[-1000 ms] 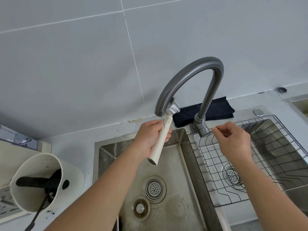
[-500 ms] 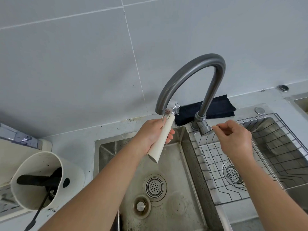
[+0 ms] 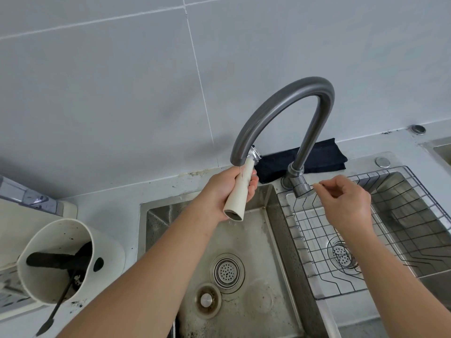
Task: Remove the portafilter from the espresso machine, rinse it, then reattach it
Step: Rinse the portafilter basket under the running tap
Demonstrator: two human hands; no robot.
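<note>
So the left hand [image 3: 220,191] has its fingers wrapped round the cream-coloured tapered handle of the portafilter [image 3: 238,191], holding it up over the left basin of the stainless steel double sink [image 3: 273,230]. The handle's open butt end points down toward the camera, and the shiny metal head sits right up against the outlet of the dark grey arched gooseneck faucet [image 3: 280,111], partly hidden behind it. A thin line that looks like water runs down beside the handle, and there are a few drips just below its butt end.

The right hand [image 3: 346,203] is over by the faucet's base, fingers curled in with thumb and forefinger pinching something thin at the chrome lever stub [image 3: 301,190]; honestly can't tell what exactly it's pinching.

Other stuff: a wire dish rack [image 3: 380,230] sits in the right basin, and a folded black cloth [image 3: 317,156] lies on the counter [image 3: 109,201] behind the faucet. At left there's a white plastic knock-box bucket [image 3: 48,286] with a dark bar across it, and a black brush [image 3: 58,311] leaning out of it. Round strainer drain [image 3: 227,272] in the left basin floor, with a smaller plug [image 3: 207,300] next to it.
</note>
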